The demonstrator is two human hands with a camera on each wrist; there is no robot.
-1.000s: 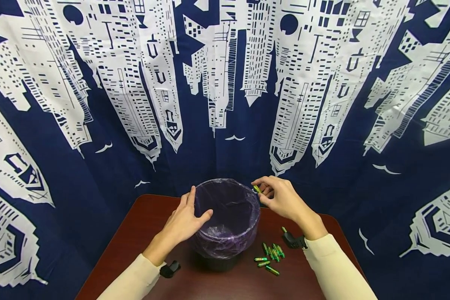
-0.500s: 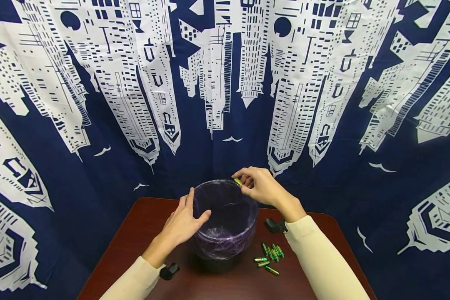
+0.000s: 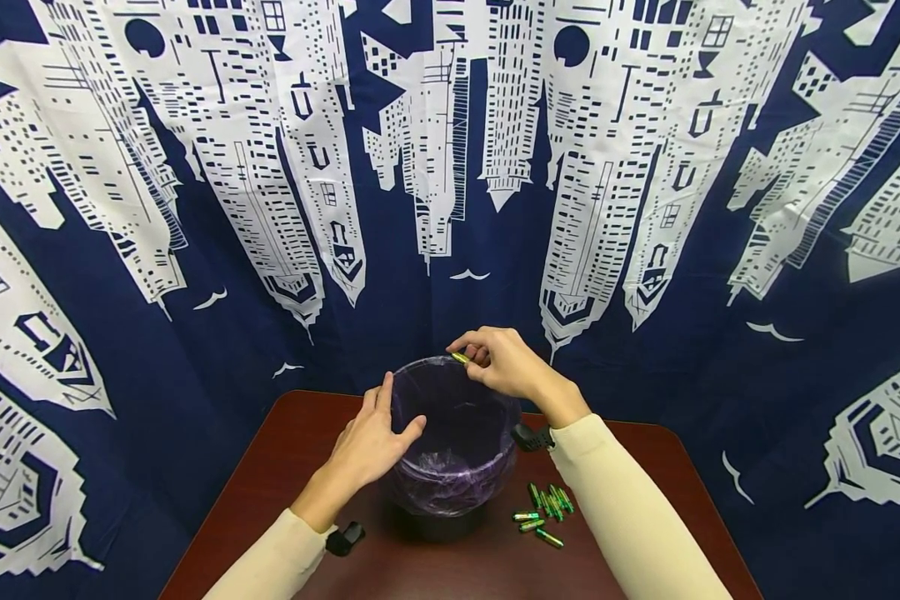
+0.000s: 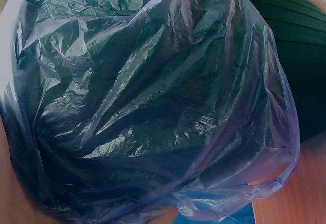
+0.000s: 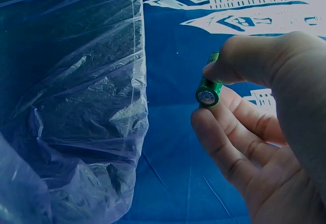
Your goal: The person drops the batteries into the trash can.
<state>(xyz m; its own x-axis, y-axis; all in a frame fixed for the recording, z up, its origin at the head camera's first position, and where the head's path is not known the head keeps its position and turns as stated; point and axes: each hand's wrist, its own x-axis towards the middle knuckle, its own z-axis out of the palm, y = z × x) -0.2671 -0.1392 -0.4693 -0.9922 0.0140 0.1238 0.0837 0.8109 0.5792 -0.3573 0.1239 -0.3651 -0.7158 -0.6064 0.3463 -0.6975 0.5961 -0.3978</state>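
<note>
A dark trash can (image 3: 438,527) lined with a thin purple plastic bag (image 3: 450,492) stands on the table. At its left rim lies my left hand (image 3: 371,433), fingers extended along the edge and thumb over the opening. The left wrist view is filled by the crinkled bag (image 4: 142,96). Above the can's far right rim, my right hand (image 3: 510,362) pinches a green and yellow battery (image 3: 460,357) between thumb and fingers. In the right wrist view, the flat metal end of the battery (image 5: 208,96) faces the camera, with the hand beside the bag.
Several green batteries (image 3: 547,504) lie in a loose group on the reddish-brown table (image 3: 300,450), right of the can. A navy curtain (image 3: 390,317) with white upside-down skyscrapers hangs behind the table. Black wrist cameras (image 3: 345,539) are strapped on both wrists.
My right hand has moved left with the battery, from beside the can's right rim to over its far right rim. The left hand has kept its place.
</note>
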